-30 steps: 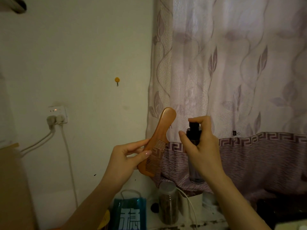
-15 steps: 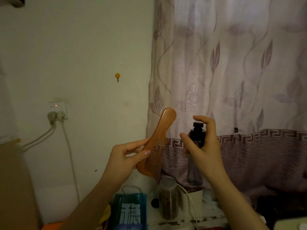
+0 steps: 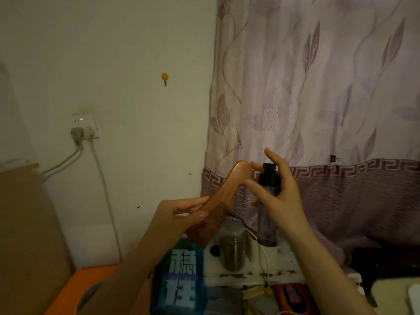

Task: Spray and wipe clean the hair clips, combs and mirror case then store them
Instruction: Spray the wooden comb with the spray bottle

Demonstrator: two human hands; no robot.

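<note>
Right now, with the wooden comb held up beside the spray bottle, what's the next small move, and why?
Probably bring the raised index finger down onto the black pump of the spray bottle and press. The right hand grips the bottle with that finger lifted clear of the pump, and the left hand pinches the wooden comb close beside the nozzle, no wiping cloth in view.

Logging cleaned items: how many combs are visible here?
1: a wooden comb held up in the left hand, beside the spray bottle. Others may lie out of view.
</note>
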